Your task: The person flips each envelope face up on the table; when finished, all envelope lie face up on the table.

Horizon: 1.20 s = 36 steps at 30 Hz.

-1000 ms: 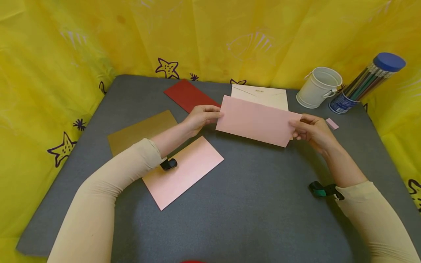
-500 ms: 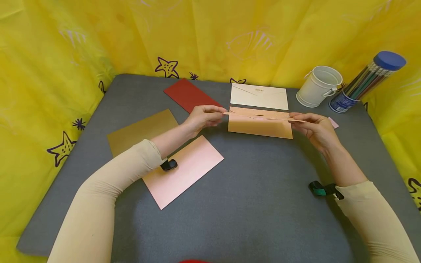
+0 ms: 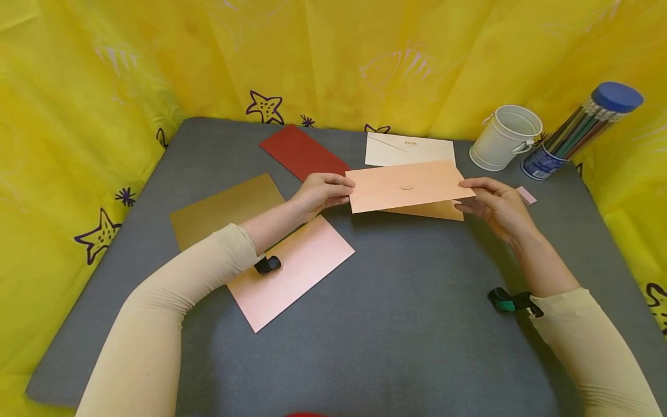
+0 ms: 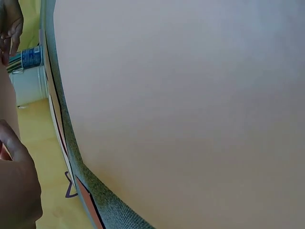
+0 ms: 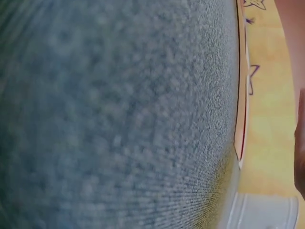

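A peach-pink envelope (image 3: 401, 197) with a round mark at its middle is held level above the table's far half. My left hand (image 3: 324, 194) pinches its left end, while my right hand (image 3: 495, 208) pinches the right end between thumb and fingers. Directly beneath it, an orange envelope (image 3: 432, 211) lies mostly covered on the table. Behind that, a cream envelope (image 3: 411, 149) has its lower edge hidden. Under my left forearm lies a light pink envelope (image 3: 307, 269); its pale surface (image 4: 181, 114) fills the left wrist view. In the right wrist view, my right hand (image 5: 300, 148) shows only at the edge.
A red envelope (image 3: 304, 152) and a gold one (image 3: 224, 205) lie on the left of the grey table (image 3: 406, 324). At the back right stand a white metal bucket (image 3: 495, 145) and a tub of pencils (image 3: 578, 130), with a pink eraser (image 3: 526, 196) in front.
Both hands have turned the held envelope over, from its plain pink face, through edge-on, to the face with the round mark. The hands stay at about the same place.
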{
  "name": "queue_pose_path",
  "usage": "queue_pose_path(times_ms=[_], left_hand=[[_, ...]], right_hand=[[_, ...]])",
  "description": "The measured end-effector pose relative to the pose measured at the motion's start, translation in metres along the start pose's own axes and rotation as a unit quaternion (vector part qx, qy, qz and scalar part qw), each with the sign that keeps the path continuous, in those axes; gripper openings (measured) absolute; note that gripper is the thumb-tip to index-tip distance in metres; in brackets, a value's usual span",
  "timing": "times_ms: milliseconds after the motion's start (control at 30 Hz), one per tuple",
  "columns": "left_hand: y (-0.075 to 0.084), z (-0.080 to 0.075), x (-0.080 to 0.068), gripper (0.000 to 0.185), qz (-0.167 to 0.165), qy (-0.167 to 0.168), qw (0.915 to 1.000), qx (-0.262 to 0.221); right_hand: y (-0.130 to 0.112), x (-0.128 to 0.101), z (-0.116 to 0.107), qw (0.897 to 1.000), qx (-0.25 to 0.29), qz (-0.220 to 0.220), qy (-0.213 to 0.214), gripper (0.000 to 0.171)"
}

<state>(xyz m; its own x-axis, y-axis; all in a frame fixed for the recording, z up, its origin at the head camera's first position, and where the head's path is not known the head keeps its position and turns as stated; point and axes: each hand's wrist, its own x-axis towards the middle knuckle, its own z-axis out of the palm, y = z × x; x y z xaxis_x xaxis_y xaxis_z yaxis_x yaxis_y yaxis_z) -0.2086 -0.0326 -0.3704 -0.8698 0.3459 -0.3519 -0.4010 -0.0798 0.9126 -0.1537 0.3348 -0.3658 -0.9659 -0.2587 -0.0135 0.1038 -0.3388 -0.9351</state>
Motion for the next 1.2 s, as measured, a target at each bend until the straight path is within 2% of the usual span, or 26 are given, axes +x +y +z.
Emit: queue_pose_path(times_ms=[67,200,300,367,500,600,733,833,900,967,1067,1133,1200], left_hand=[[-0.001,0.0,0.0,0.021,-0.001,0.003,1.0,-0.005],[-0.001,0.001,0.0,0.049,-0.002,-0.006,1.0,-0.004],[0.0,0.003,0.0,0.071,-0.013,-0.029,0.9994,0.016],[0.0,0.005,0.0,0.076,-0.026,-0.048,0.9979,0.036],[0.0,0.006,0.0,0.068,-0.06,-0.103,0.9892,0.085],[-0.001,0.007,-0.004,0.06,-0.076,-0.163,0.9744,0.135],[-0.003,0.01,-0.009,0.04,-0.071,-0.224,0.9529,0.192],[-0.005,0.015,-0.011,0.018,-0.066,-0.245,0.9441,0.21],[-0.005,0.019,-0.012,0.008,-0.064,-0.252,0.9412,0.216],[-0.004,0.024,-0.014,0.007,-0.062,-0.256,0.9392,0.22],[-0.002,0.03,-0.014,0.019,-0.054,-0.251,0.9398,0.226],[-0.001,0.034,-0.014,0.028,-0.047,-0.241,0.9428,0.225],[-0.002,0.037,-0.013,0.03,-0.042,-0.226,0.9478,0.221]], right_hand=[[-0.001,0.0,-0.001,0.999,0.023,0.024,-0.019,0.029],[-0.002,0.0,-0.003,0.997,0.054,0.042,-0.043,0.033],[-0.001,-0.001,-0.001,0.998,0.045,0.035,-0.028,0.029],[-0.001,0.0,0.002,0.999,0.022,0.034,0.0,0.031],[0.0,0.0,0.006,0.998,0.007,0.044,0.044,0.035],[-0.001,0.0,0.008,0.997,0.009,0.053,0.054,0.032],[-0.001,0.001,0.015,0.997,-0.011,0.061,0.056,0.025],[-0.001,0.002,0.024,0.996,-0.04,0.067,0.052,0.025],[0.0,0.003,0.031,0.995,-0.059,0.07,0.049,0.024],[0.0,0.003,0.037,0.993,-0.077,0.071,0.045,0.024],[0.001,0.004,0.046,0.991,-0.104,0.069,0.038,0.022],[0.002,0.005,0.051,0.988,-0.129,0.073,0.032,0.022],[0.003,0.005,0.055,0.985,-0.151,0.078,0.022,0.021]])
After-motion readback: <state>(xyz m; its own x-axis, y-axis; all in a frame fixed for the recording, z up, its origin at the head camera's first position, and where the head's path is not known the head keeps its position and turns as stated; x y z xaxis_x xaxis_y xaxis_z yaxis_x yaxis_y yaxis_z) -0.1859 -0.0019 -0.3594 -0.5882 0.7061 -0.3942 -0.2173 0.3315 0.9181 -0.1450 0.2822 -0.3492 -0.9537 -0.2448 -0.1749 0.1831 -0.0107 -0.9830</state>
